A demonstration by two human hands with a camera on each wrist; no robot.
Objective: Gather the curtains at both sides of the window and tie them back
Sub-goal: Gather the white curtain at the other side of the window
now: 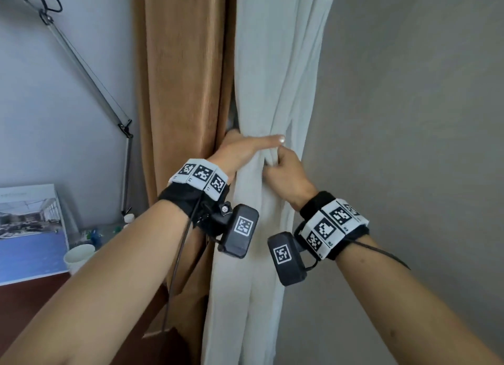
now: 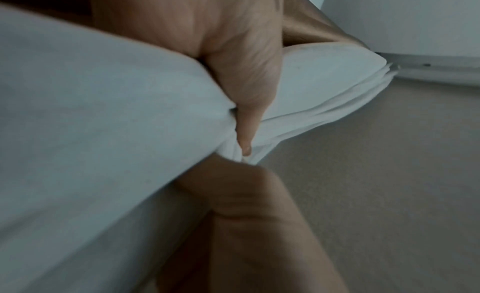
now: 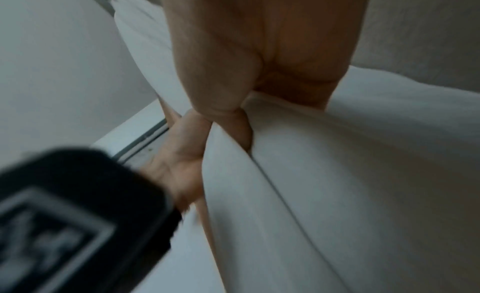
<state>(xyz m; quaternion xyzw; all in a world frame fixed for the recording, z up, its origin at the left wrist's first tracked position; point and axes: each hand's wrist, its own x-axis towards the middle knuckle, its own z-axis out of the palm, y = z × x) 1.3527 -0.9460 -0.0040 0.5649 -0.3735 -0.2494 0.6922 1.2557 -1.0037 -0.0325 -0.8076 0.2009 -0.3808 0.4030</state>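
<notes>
- Beside the window's edge, at far left, a metal lamp arm [image 1: 90, 78] slants down the wall above a desk [image 1: 32, 296] carrying a propped picture board [image 1: 30, 228] and a white paper cup [image 1: 79, 257] — all well apart from the work.
- Next right, the tan curtain [image 1: 180, 92] hangs straight and loose, touching the white one along its inner edge; no tie-back shows on it, nor anywhere in view.
- At centre, the left hand [image 1: 242, 149] wraps the white curtain [image 1: 272, 64] from the far side, thumb stretched flat across the front; its fingers are hidden behind the folds.
- Just right of it, the right hand [image 1: 286, 173] is closed tight on a bunch of pleats at the same height, so the cloth is cinched into a narrow waist.
- Right of the hands stands a bare grey wall [image 1: 409, 119].
- Risks, as judged: one hand must let go to fetch a tie, and the gathered folds could spring wide — the lone grip may not span the bundle. A hard tug could also strain the hanging above, and the tan panel may be left out of the bundle.
</notes>
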